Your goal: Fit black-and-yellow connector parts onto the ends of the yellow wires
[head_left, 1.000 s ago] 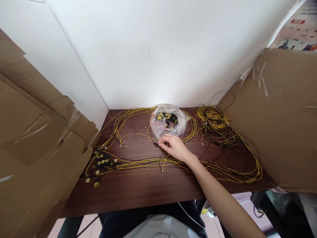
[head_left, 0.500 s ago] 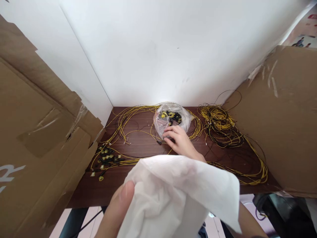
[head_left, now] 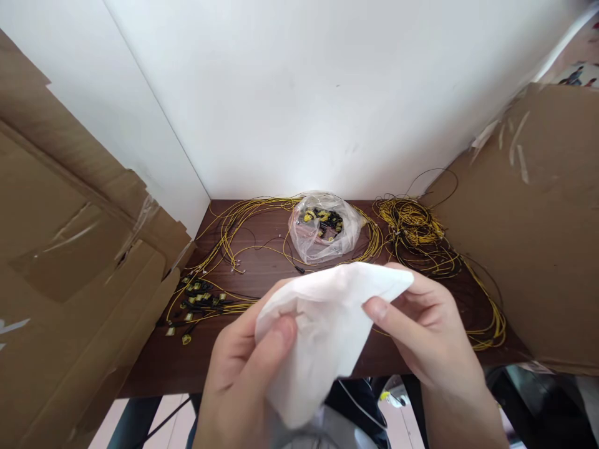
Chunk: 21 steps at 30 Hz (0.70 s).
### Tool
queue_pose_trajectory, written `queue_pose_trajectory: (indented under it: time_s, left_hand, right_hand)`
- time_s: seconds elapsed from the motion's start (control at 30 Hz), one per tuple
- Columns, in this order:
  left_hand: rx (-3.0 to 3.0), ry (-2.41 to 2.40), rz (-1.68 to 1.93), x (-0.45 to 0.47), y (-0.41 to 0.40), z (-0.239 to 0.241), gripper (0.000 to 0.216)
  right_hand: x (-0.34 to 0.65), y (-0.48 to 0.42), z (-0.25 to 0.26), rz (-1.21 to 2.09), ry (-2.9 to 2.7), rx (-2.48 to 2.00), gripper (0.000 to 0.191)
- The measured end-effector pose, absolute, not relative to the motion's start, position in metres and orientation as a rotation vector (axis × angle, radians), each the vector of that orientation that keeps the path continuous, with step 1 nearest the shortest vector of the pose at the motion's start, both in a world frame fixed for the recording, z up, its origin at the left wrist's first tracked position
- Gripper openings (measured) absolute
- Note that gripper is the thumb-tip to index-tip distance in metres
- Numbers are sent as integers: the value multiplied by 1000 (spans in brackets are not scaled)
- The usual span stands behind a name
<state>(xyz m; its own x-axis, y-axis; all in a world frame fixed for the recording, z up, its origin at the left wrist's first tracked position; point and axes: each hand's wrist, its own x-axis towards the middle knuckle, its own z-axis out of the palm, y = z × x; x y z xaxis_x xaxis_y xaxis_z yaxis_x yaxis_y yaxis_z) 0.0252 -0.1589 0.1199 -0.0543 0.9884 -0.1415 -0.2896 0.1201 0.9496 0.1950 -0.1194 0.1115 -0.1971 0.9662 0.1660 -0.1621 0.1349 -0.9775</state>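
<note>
White sheet (head_left: 322,343): thin, soft and creased, paper or cloth I cannot tell; held up over the near edge of the counter (head_left: 154,374), and the centre of the clock used here.
Left hand (head_left: 241,371): at 8 o'clock, grasping the sheet's left side, thumb pressed on the front, fingers behind.
Right hand (head_left: 430,333): at 3 o'clock, pinching the sheet's right corner between thumb and fingers.
Plastic bag (head_left: 311,252): at 12 o'clock, clear and crumpled, open at the top, with black and yellow connectors (head_left: 322,218) inside.
Wire loops (head_left: 224,237): at 10 o'clock, yellow and black, lying loosely on the dark brown counter.
Connector pile (head_left: 199,299): between 9 and 10 o'clock, black and yellow pieces joined to wires.
Wire tangle (head_left: 414,231): between 1 and 2 o'clock, dense, yellow and black.
Surroundings: brown cardboard (head_left: 60,312) at 9 o'clock, more cardboard (head_left: 538,249) between 2 and 3, white wall (head_left: 281,112) at 12, beyond the bag.
</note>
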Motion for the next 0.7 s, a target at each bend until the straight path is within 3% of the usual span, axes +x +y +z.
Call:
queue_pose_trajectory:
  time_s: [0.27, 0.37, 0.53, 0.7]
  left_hand:
    - [1049, 1401, 1440, 25, -150, 130, 15]
    - [1047, 1490, 1519, 23, -146, 120, 13]
    - [940, 1275, 1381, 28, -147, 106, 26]
    - [813, 981, 1376, 43, -156, 113, 47]
  right_hand:
    - [203, -115, 115, 1071, -1293, -1028, 13]
    - [200, -119, 115, 777, -1317, -1075, 11]
    - [191, -129, 112, 178, -1618, -1036, 22]
    - [188, -131, 109, 114, -2011, -962, 22]
